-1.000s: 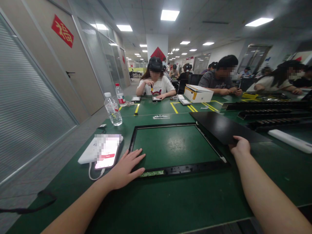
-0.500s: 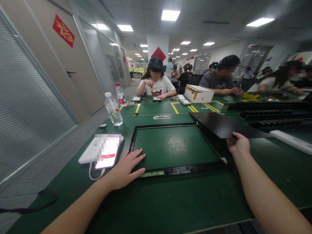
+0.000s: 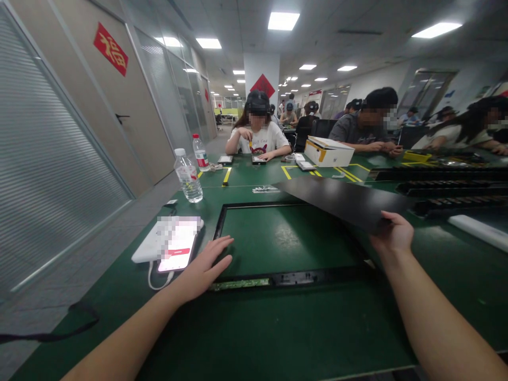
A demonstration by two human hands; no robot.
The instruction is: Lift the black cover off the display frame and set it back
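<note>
A black rectangular frame lies flat on the green table, with a strip of green circuit board in its near side. My left hand is at the frame's near left corner, fingers stretched out and holding nothing. On the right, my right hand grips a thin black panel by its right edge. That panel is tilted above the frame's far right part and hides the corner there. My right fingertips under the panel are partly hidden.
Left of the frame lie a lit phone with a white cable and a white box. Two water bottles stand behind them. Black bars and a white bar lie at right. A co-worker sits opposite, near a white carton.
The black panel has swung left, from beside the frame's right side to over its far right part. My left hand has shifted slightly left and its fingers have drawn closer together.
</note>
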